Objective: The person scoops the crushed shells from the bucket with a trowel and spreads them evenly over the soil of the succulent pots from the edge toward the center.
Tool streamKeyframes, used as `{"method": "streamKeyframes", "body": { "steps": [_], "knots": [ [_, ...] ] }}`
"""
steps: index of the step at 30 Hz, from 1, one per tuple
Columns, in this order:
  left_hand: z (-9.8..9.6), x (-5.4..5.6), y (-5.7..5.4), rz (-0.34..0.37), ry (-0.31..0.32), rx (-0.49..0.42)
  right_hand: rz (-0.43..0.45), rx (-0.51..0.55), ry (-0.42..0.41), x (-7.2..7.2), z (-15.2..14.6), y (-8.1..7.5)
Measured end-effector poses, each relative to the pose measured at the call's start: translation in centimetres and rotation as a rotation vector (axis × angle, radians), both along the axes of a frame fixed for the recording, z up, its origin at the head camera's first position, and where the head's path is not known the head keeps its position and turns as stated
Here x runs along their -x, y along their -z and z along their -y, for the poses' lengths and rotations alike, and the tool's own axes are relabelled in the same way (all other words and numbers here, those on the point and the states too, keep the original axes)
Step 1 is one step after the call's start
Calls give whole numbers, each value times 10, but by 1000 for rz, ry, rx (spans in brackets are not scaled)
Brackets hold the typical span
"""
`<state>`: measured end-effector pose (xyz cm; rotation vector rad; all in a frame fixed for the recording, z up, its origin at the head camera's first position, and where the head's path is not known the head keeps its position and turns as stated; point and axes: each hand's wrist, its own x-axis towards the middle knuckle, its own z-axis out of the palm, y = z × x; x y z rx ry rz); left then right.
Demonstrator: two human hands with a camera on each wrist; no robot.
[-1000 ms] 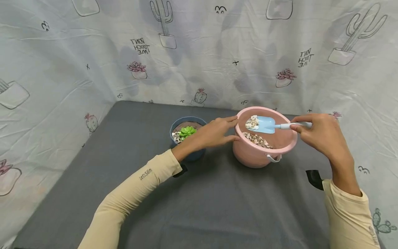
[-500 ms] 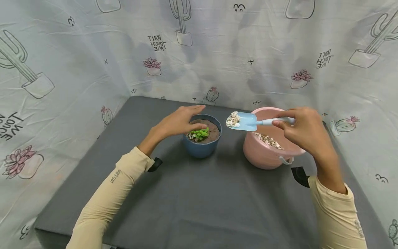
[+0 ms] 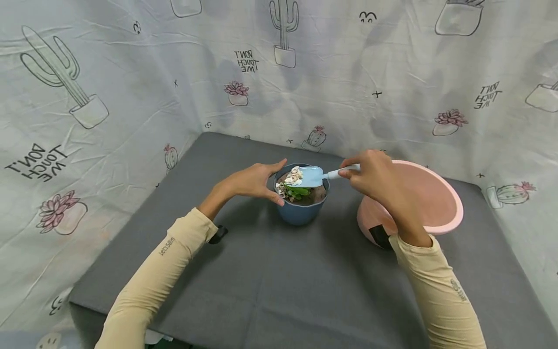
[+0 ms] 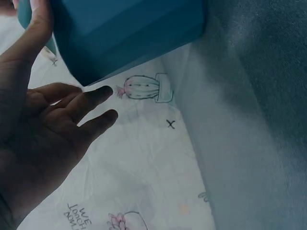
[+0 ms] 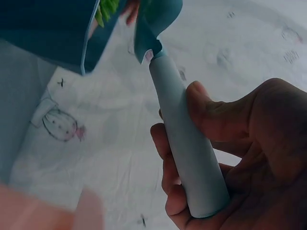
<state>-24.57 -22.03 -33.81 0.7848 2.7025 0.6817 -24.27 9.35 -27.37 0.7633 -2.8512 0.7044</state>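
Note:
My right hand (image 3: pixel 376 175) holds a small light-blue trowel (image 3: pixel 312 176) by its pale handle (image 5: pixel 184 134), thumb and fingers wrapped round it in the right wrist view. White pebble-like bits, perhaps shells, lie on the blade (image 3: pixel 294 175), over the left part of a blue plant pot (image 3: pixel 300 214). A green succulent (image 3: pixel 298 191) stands in the pot's brown soil, partly beneath the trowel. At the pot's left side is my left hand (image 3: pixel 255 181), thumb and fingers spread about the rim; in the left wrist view its lower fingers (image 4: pixel 98 125) are extended and off the pot wall (image 4: pixel 129 36).
A pink bucket (image 3: pixel 456 206) stands to the right, partly behind my right forearm, its bottom contents hidden. The grey-covered table (image 3: pixel 279 281) ends at a front-left edge. White cloth (image 3: pixel 348 111) printed with cacti hangs behind and at both sides.
The loaded trowel has travelled left from above the bucket to above the pot. My left hand has left the bucket rim and come to the pot's left side. The head view has shifted.

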Motion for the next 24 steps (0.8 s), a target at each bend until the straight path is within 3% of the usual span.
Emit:
{"method": "streamKeyframes", "body": {
  "steps": [3,8,14,20,24],
  "knots": [
    [-3,2,1,16,-8,-8,-14,-105,-35,9,17,-3],
    [-3,5,1,56,-3,-47,-128,-234,-82,13,38,-14],
    [-1,1,0,74,-13,-77,-364,-350,-136,3,54,-23],
    [-1,-1,3,80,-11,-105,-564,-370,-137,-5,54,-21],
    [-2,-1,7,76,-20,-132,-642,-364,-143,-8,51,-20]
  ]
}}
